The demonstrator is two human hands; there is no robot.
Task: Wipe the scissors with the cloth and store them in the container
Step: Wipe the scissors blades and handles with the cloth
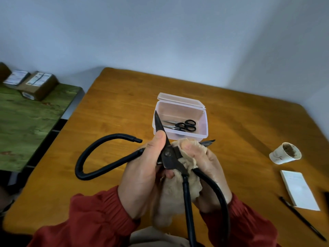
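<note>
Center of frame: big black scissors (167, 154), blades spread open, one blade pointing up, the other pointing right. Left hand (142, 175) grips them at the pivot, thumb pressed on the upward blade, fingers curled behind. Right hand (211, 175) holds a beige cloth (174, 193) pinched around the right-pointing blade; only the blade tip pokes out past the cloth. One loop handle arcs out to the left, the other runs down toward the bottom edge, crossing the right wrist. Scissors are held above the table (115, 107), just in front of the container (205, 125), not inside it.

Container is clear plastic, upper center, lid flipped open at the back, with small black-handled scissors (185, 126) lying on its floor.

Right side: paper cup (283, 155) tipped on its side with brown stuff inside, a white notepad (299, 191) below it, and a black pen (302, 218) beside the notepad. Red sleeves (92, 216) at the bottom. Upper left: green table (26, 122) with cardboard boxes (39, 86).
</note>
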